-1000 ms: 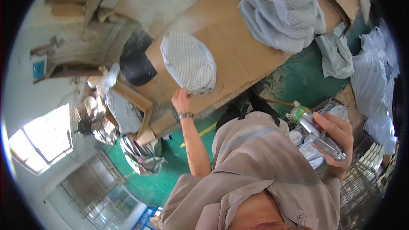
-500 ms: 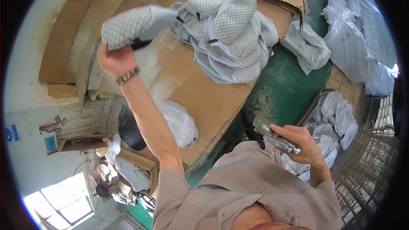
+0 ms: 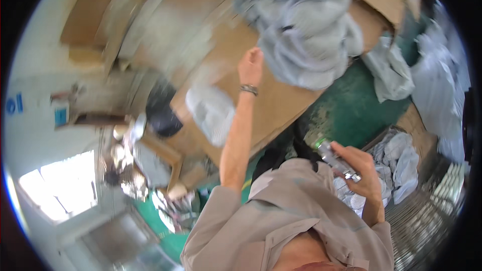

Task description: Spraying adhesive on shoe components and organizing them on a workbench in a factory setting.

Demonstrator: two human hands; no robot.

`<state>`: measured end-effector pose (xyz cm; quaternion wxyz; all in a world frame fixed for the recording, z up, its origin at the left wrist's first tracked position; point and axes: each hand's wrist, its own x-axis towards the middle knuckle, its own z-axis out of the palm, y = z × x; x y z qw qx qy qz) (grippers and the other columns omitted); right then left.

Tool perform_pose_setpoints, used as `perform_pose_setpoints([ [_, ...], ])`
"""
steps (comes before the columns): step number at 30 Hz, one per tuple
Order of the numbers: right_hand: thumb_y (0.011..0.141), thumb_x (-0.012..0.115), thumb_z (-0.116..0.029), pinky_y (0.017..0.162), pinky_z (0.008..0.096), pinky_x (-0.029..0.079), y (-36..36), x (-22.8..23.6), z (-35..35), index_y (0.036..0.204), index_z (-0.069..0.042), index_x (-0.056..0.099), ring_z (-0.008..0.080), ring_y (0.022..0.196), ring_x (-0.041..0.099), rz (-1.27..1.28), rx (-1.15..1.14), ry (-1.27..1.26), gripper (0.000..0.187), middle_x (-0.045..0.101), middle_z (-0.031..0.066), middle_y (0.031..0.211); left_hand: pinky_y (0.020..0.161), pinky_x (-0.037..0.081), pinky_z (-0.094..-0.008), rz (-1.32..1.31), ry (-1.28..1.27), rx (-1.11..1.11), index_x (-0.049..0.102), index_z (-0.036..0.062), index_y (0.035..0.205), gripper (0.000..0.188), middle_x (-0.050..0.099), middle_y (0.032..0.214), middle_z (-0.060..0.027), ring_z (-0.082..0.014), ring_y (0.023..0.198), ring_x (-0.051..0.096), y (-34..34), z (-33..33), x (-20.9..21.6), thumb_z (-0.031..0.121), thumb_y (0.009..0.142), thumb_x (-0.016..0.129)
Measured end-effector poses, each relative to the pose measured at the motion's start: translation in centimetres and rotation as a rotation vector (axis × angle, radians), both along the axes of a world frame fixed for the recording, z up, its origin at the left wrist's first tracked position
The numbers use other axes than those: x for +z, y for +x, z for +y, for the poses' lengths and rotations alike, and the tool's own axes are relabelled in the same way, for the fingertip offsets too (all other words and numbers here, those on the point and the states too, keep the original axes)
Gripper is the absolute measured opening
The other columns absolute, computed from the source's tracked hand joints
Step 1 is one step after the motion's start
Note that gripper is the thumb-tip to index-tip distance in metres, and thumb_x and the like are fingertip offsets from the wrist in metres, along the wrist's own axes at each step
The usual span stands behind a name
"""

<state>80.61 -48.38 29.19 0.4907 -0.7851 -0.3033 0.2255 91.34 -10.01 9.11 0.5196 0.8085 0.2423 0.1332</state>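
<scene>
My left hand (image 3: 250, 68) is raised over the cardboard, close to the lower left side of a heap of pale grey fabric pieces (image 3: 311, 30). Its fingers look curled but are smeared by motion; no fabric piece shows in it. A single pale fabric piece (image 3: 210, 115) lies on the cardboard left of my left forearm. Lower right, my right hand (image 3: 362, 168) is wrapped round a silver metal cylindrical tool (image 3: 335, 159) with a green end, held in front of my body. The tool's kind is not clear.
Flat cardboard (image 3: 281, 108) covers the work surface. White plastic bags (image 3: 434, 85) stand at the right. More fabric pieces (image 3: 399, 158) lie beside a wire rack (image 3: 419, 231) at my right. A black rounded object (image 3: 163, 110) sits at the left, with a fan (image 3: 125, 170) beyond.
My left hand has moved right, toward the heap, and the grid-patterned fabric piece it held is out of it. The view has shifted. My right hand still holds the metal tool.
</scene>
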Motion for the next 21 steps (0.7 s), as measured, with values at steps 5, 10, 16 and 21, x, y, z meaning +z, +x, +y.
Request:
perform_pose_setpoints([
  [5, 0.056, 0.058, 0.002, 0.073, 0.0364, 0.052, 0.6, 1.0, 3.0, 0.138, 0.000, 0.058, 0.0377, 0.079, 0.063, 0.000, 0.104, -0.002, 0.082, 0.064, 0.0195, 0.094, 0.117, 0.031, -0.0508, 0.223, 0.656, 0.217, 0.057, 0.0073, 0.137, 0.055, 0.045, 0.152, -0.0202, -0.0425, 0.142, 0.037, -21.3, 4.3, -4.5, 0.032, 0.090, 0.069],
  [10, 0.060, 0.060, -0.007, 0.076, 0.0353, 0.052, -0.3, 2.9, 7.3, 0.137, 0.002, 0.057, 0.0367, 0.079, 0.064, -0.001, 0.273, -0.006, 0.078, 0.064, 0.0198, 0.094, 0.117, 0.027, -0.0581, 0.640, 0.719, 0.143, 0.036, 0.0085, 0.153, 0.079, 0.022, 0.164, -0.0219, -0.0486, 0.148, 0.021, -33.8, 3.8, -9.2, 0.049, 0.091, 0.064],
  [16, 0.059, 0.060, -0.001, 0.077, 0.0355, 0.053, -4.4, 5.2, 11.8, 0.136, 0.002, 0.058, 0.0357, 0.081, 0.065, -0.065, 0.336, -0.059, 0.078, 0.065, 0.0192, 0.093, 0.115, 0.029, -0.0605, 0.606, 0.707, 0.187, 0.018, 0.0084, 0.160, 0.097, 0.006, 0.168, -0.0206, -0.0477, 0.151, 0.013, -36.0, 2.8, -12.2, 0.053, 0.088, 0.066],
  [21, 0.070, 0.075, -0.002, 0.069, 0.0336, 0.048, -7.9, 7.8, 16.1, 0.130, 0.004, 0.062, 0.0311, 0.075, 0.063, -0.107, 0.245, -0.065, 0.061, 0.065, 0.0187, 0.090, 0.113, 0.031, -0.0627, 0.616, 0.663, 0.168, 0.016, 0.0095, 0.161, 0.101, 0.003, 0.168, -0.0201, -0.0478, 0.152, 0.012, -36.3, 3.2, -12.6, 0.053, 0.086, 0.068],
])
